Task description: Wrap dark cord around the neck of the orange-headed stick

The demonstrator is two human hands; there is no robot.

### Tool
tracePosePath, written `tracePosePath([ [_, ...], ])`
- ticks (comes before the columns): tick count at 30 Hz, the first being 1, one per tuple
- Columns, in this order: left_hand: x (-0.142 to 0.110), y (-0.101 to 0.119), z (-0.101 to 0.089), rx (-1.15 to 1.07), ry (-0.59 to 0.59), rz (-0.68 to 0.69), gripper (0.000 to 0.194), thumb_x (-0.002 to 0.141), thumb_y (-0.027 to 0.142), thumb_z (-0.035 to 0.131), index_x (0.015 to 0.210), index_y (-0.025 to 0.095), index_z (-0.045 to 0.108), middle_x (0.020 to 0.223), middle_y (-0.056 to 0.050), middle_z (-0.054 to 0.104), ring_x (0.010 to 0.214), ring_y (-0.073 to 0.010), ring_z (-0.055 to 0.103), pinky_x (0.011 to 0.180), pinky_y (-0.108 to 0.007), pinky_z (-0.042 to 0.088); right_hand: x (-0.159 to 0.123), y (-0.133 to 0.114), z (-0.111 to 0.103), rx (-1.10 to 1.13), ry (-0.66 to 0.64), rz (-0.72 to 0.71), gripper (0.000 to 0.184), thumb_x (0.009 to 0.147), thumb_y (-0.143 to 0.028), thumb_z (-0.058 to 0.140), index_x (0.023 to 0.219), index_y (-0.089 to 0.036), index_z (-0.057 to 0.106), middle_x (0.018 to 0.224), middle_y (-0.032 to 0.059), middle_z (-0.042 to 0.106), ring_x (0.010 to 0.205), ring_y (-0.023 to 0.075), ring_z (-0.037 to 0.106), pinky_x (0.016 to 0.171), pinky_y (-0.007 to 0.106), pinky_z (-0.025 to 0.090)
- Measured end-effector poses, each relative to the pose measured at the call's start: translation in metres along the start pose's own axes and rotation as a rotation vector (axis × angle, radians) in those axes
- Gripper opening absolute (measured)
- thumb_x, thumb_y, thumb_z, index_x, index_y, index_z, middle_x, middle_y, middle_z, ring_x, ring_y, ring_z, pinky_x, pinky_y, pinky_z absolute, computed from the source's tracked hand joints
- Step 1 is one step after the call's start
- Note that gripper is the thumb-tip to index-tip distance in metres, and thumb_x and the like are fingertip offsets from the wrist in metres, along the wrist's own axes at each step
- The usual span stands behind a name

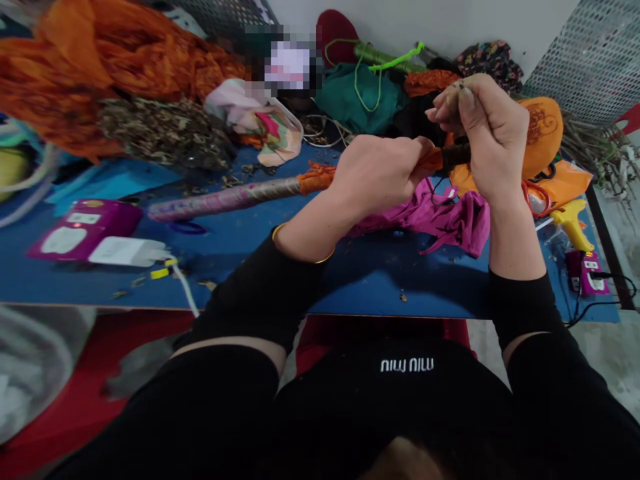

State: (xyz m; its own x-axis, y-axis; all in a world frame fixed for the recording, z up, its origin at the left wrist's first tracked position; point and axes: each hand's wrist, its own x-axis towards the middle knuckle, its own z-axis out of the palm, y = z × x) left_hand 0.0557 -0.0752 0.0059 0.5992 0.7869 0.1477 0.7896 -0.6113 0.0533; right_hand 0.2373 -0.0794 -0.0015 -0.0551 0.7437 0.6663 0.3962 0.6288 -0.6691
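Note:
My left hand (377,170) is wrapped round a long rod (225,199) held over the blue table. The rod's left length has a shiny purple and silver wrapping, and crinkled orange cloth (316,178) covers it beside my fist. Past my left fingers the orange cloth runs into a dark brown band (456,155). Just above that band, my right hand (493,130) is closed in a pinch, thumb against the bent fingers. Something small and brownish may be between its fingertips, too small to make out. A magenta cloth (450,217) lies beneath both hands.
At the back left are heaped orange fabric (145,53) and dry brown plant matter (165,130). A purple power socket (90,230) with a white charger (125,251) stands front left. On the right are an orange bag (543,130) and a yellow glue gun (573,223).

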Motion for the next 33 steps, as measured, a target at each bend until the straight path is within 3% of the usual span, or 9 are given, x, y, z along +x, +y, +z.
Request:
tracePosePath([
  [4,-0.002,0.004,0.001,0.118,0.024,0.035,0.055,0.113,0.037,0.034,0.161,0.022,0.058,0.135,-0.015,0.080,0.111,-0.0382,0.081,0.076,-0.043,0.052,0.002,0.008,-0.002,-0.011,-0.015,0.049,0.070,0.098,-0.091,0.043,0.089,-0.026,0.067,0.096,0.0031,0.076,0.093,0.0175,0.076,0.083,0.033,0.063],
  [10,-0.002,0.002,0.006,-0.004,0.059,-0.001,0.062,0.114,0.045,0.030,0.174,0.036,0.042,0.133,-0.013,0.078,0.109,-0.0378,0.078,0.082,-0.044,0.051,0.004,0.015,-0.005,-0.168,-0.018,0.016,0.070,0.101,-0.091,0.036,0.082,-0.030,0.063,0.094,0.0047,0.078,0.092,0.0219,0.075,0.086,0.040,0.062],
  [15,-0.001,0.002,0.007,0.015,0.004,0.054,0.064,0.115,0.039,0.018,0.167,0.036,0.054,0.135,-0.017,0.075,0.111,-0.0385,0.076,0.082,-0.049,0.051,0.005,0.024,-0.004,-0.200,-0.063,0.062,0.061,0.105,-0.083,0.038,0.083,-0.032,0.062,0.099,0.0045,0.078,0.093,0.0197,0.074,0.086,0.035,0.065],
  [20,-0.001,-0.006,0.000,0.020,0.055,0.020,0.060,0.114,0.043,0.025,0.164,0.035,0.058,0.138,-0.013,0.077,0.111,-0.0385,0.077,0.080,-0.050,0.052,0.004,0.015,-0.006,0.083,0.108,0.082,0.035,0.105,-0.053,0.065,0.084,-0.026,0.073,0.108,0.0064,0.079,0.089,0.0175,0.079,0.081,0.033,0.070],
  [22,0.000,-0.014,-0.006,-0.002,0.076,-0.013,0.061,0.113,0.046,0.027,0.164,0.032,0.058,0.143,-0.012,0.077,0.118,-0.0392,0.076,0.082,-0.051,0.052,0.003,0.004,-0.014,0.201,0.175,0.129,0.026,0.102,-0.041,0.070,0.082,-0.025,0.075,0.084,0.0015,0.077,0.066,0.0126,0.074,0.059,0.025,0.062],
  [24,0.000,-0.022,-0.012,-0.055,0.091,-0.048,0.061,0.112,0.051,0.028,0.163,0.036,0.059,0.145,-0.009,0.077,0.124,-0.0382,0.074,0.087,-0.052,0.053,0.002,-0.009,-0.029,0.210,0.193,0.149,0.028,0.098,-0.039,0.077,0.075,-0.023,0.075,0.064,-0.0034,0.070,0.045,0.0068,0.059,0.041,0.020,0.039],
  [27,0.001,-0.034,-0.018,-0.138,0.111,-0.090,0.054,0.109,0.053,0.040,0.157,0.046,0.063,0.135,-0.004,0.082,0.126,-0.0352,0.073,0.097,-0.050,0.054,0.002,-0.019,-0.062,0.134,0.241,0.147,0.026,0.092,-0.031,0.081,0.070,-0.019,0.079,0.053,-0.0074,0.064,0.035,-0.0001,0.039,0.039,0.023,0.012],
  [30,0.000,-0.041,-0.021,-0.187,0.076,-0.100,0.051,0.105,0.045,0.053,0.153,0.040,0.070,0.122,-0.006,0.085,0.121,-0.0357,0.074,0.102,-0.047,0.053,0.008,-0.001,-0.096,0.043,0.363,0.110,0.026,0.093,-0.017,0.073,0.068,-0.020,0.080,0.045,-0.0099,0.055,0.034,-0.0004,0.036,0.042,0.027,0.009],
  [33,-0.001,-0.047,-0.023,-0.288,0.028,-0.057,0.048,0.101,0.036,0.061,0.147,0.032,0.074,0.113,-0.006,0.085,0.113,-0.0320,0.075,0.101,-0.043,0.052,0.019,0.045,-0.119,-0.018,0.560,0.149,0.039,0.095,-0.007,0.067,0.060,-0.022,0.072,0.041,-0.0105,0.054,0.028,-0.0001,0.030,0.040,0.028,0.010],
])
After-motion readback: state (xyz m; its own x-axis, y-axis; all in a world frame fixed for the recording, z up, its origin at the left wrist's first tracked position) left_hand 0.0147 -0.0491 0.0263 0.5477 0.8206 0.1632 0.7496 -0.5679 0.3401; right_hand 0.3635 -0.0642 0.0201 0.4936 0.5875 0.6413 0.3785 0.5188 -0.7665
